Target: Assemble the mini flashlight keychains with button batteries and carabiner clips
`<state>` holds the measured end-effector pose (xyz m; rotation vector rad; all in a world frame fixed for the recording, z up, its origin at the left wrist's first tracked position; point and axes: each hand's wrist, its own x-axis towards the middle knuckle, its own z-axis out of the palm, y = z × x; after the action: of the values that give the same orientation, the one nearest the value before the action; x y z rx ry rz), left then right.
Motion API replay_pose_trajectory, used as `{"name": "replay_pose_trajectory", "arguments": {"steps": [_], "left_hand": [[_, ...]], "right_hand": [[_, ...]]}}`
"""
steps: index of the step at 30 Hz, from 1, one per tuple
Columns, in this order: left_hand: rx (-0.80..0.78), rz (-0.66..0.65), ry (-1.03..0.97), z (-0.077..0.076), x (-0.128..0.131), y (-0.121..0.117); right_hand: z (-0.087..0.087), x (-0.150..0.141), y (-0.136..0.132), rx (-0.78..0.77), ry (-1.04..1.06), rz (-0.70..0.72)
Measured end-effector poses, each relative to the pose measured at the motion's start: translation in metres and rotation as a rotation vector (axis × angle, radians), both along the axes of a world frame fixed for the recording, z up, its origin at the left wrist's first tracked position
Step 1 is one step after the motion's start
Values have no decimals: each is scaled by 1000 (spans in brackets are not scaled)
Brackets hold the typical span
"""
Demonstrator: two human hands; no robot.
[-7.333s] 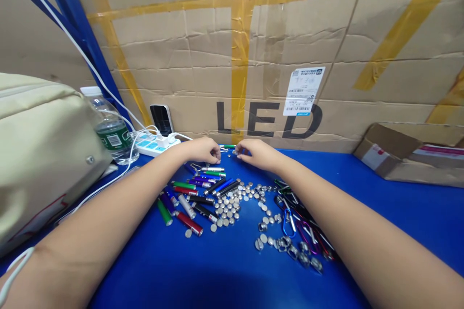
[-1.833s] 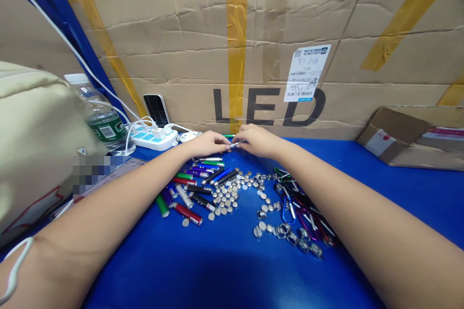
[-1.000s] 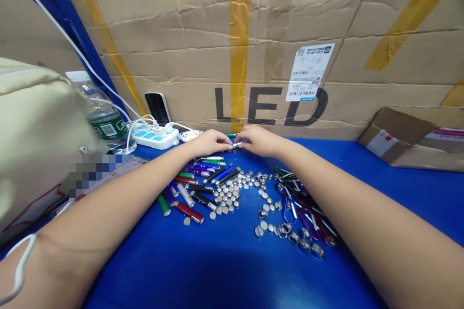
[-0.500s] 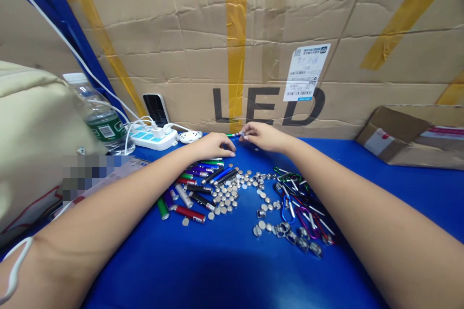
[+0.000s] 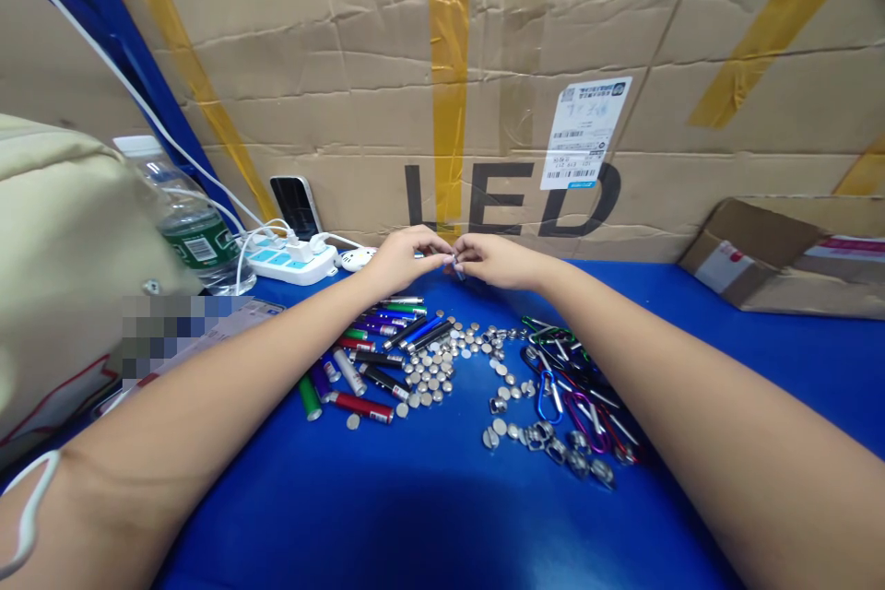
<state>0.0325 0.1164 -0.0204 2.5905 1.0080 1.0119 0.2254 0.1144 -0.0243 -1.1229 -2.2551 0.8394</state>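
Silver part (image 5: pixel 456 265) pinched between the left hand (image 5: pixel 405 260) and right hand (image 5: pixel 498 260) could slip, if the grip slackens, into the button cells (image 5: pixel 429 373).

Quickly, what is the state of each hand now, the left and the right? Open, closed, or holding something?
Left hand: fingers curled, cannot tell if it holds anything.
Right hand: closed in a pinch on a small silver piece, too small to name.

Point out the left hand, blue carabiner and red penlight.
Left hand (image 5: pixel 405 260): head view, back of hand.
Blue carabiner (image 5: pixel 541 395): head view, left side of loop.
Red penlight (image 5: pixel 363 407): head view, red barrel.
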Motion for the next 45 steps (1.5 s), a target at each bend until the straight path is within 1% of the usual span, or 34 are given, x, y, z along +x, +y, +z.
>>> {"name": "replay_pose_trajectory", "arguments": {"steps": [5, 7, 9, 11, 14, 16, 18, 22, 24, 26, 28, 30, 32, 35, 38, 41, 43, 45], "left_hand": [[-16, -59, -13, -2, -1, 2], [-46, -38, -8, 2, -1, 2], [-97, 6, 37, 11, -3, 0], [-174, 3, 178, 21, -4, -4], [-281, -102, 502, 33, -3, -12], [-301, -133, 637, 34, -1, -18], [-304, -157, 692, 31, 3, -21], [-288, -188, 688, 23, 7, -22], [-262, -179, 685, 22, 7, -21], [-238, -176, 654, 25, 5, -19], [-193, -153, 559, 30, 2, -17], [-118, -107, 441, 35, -1, -14], [-40, -67, 387, 37, -4, -10], [52, -53, 435, 35, -7, -5], [118, -68, 462, 31, -8, -1], [141, -82, 444, 29, -7, 0], [124, -89, 428, 30, -7, 1], [96, -64, 396, 30, -11, 4]], "right_hand": [[0, 0, 1, 0, -6, 31], [0, 1, 0, 4, -15, 20], [1, 3, 1, 13, -19, -5], [1, 5, 2, 21, -12, -29], [-1, 9, 5, 47, -5, -40], [-1, 10, 6, 67, -12, -37], [-2, 9, 6, 71, -19, -36], [0, 4, 3, 63, -29, -24], [1, 2, 2, 71, -40, -12], [2, 0, 0, 85, -51, -1], [4, -1, -2, 105, -73, 2], [6, -3, -4, 127, -109, -15], [8, -4, -6, 126, -125, -31], [8, -5, -8, 91, -97, -22], [8, -5, -8, 74, -73, -19], [7, -4, -9, 49, -44, -22], [7, -4, -8, 21, -15, -17], [7, -4, -7, -1, 25, -10]]}}
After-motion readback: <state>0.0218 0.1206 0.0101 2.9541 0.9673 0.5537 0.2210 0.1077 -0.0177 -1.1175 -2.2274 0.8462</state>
